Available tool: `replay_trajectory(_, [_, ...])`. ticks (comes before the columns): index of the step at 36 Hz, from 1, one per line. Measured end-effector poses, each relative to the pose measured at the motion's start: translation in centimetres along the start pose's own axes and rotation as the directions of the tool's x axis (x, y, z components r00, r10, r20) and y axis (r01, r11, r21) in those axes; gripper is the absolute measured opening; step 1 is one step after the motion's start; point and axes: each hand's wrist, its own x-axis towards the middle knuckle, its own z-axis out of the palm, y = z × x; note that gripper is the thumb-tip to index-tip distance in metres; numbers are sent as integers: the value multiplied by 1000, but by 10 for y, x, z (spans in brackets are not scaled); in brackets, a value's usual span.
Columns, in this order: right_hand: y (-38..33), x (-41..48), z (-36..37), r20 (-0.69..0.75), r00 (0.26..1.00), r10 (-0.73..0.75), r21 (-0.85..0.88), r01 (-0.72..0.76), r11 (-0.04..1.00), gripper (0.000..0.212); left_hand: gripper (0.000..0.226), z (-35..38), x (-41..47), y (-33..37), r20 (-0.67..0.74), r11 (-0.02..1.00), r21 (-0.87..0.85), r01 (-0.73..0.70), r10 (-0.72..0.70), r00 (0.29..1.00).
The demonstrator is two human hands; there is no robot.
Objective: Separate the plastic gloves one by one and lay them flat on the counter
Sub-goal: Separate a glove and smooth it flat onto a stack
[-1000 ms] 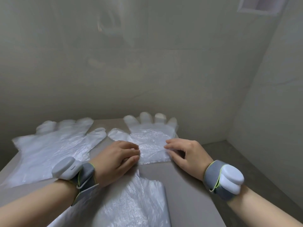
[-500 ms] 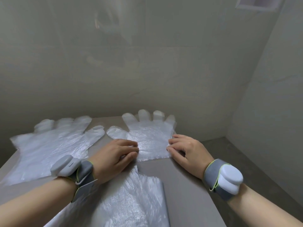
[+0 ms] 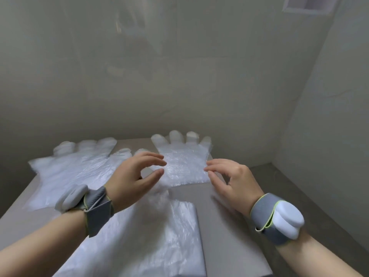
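Note:
A clear plastic glove [image 3: 184, 162] lies flat at the back middle of the grey counter [image 3: 229, 232], fingers pointing to the wall. A second, larger-looking glove [image 3: 73, 172] lies flat at the back left. A pile of plastic gloves [image 3: 151, 236] sits at the near edge under my left forearm. My left hand [image 3: 135, 176] hovers over the left edge of the middle glove, fingers curved and apart, holding nothing. On the glove's right edge hovers my right hand [image 3: 233, 178], fingers curled and empty.
A plain wall stands close behind the counter and another wall closes the right side. The counter's right edge drops to a dark floor [image 3: 295, 188]. Both wrists carry grey bands with white devices.
Both hands have lifted off the middle glove, where they were pressing it flat, and their fingers have spread. The glove stays lying flat.

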Motion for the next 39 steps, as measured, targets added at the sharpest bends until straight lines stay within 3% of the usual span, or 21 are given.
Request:
replay_trajectory(4, [-28,-17,-9,56,996,69,73,-73,995,20,33,-7,-29,23,-2,998,-31,59,-59,998])
replay_trajectory(8, [-52,-49,-21,200,955,217,170,-252,953,14,43,-14,-69,45,-89,978,-163,131,-147,985])
replay_trajectory(13, [-70,-97,-28,112,892,439,414,-443,795,16,48,-5,-108,64,-119,949,-246,199,-234,965])
replay_trajectory(16, [-81,-117,-31,152,868,473,437,-488,756,15,48,-2,-123,71,-110,957,-202,208,-233,966])
replay_trajectory(23, [-99,-131,-41,152,868,473,419,-490,765,16,60,11,-131,82,-56,964,-118,239,-247,967])
replay_trajectory(28, [-105,-140,-50,149,870,470,454,-482,750,17,60,21,-134,84,19,965,40,260,-261,965])
replay_trajectory(32, [-104,-145,-59,118,875,470,464,-467,753,17,42,26,-138,80,1,961,71,267,-268,963])
replay_trajectory(39, [-104,-149,-58,113,876,468,451,-465,762,16,14,24,-137,79,-66,950,-30,311,-313,948])
